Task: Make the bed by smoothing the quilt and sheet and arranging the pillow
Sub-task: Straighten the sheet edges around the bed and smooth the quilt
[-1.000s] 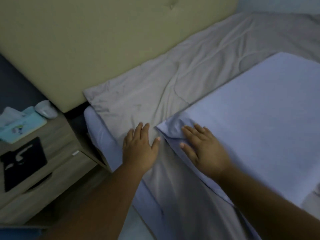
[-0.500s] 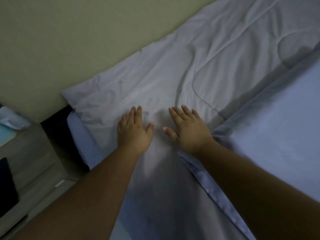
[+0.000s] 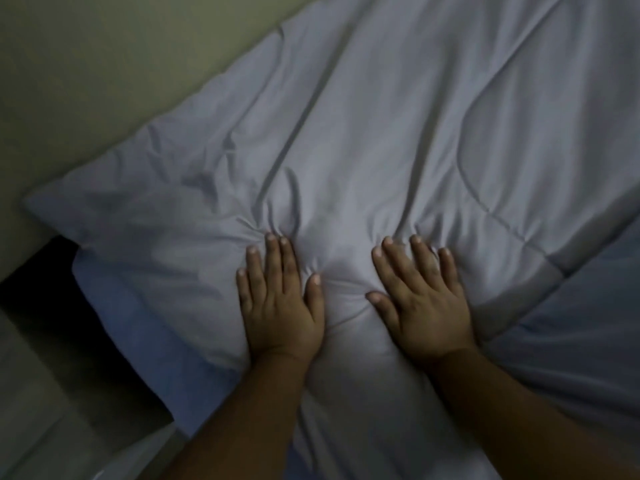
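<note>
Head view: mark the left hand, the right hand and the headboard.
left hand [image 3: 282,306], head view, back of the hand.
right hand [image 3: 424,303], head view, back of the hand.
headboard [image 3: 104,64], head view, bare padded face, upper left.

bare left hand [image 3: 281,303] palm down, fingers flat and close together pointing 12 o'clock, thumb splayed toward 1 o'clock, bare right hand [image 3: 423,301] palm down just beside it, fingers spread toward 11 o'clock, both forearms entering from 6 o'clock
</note>
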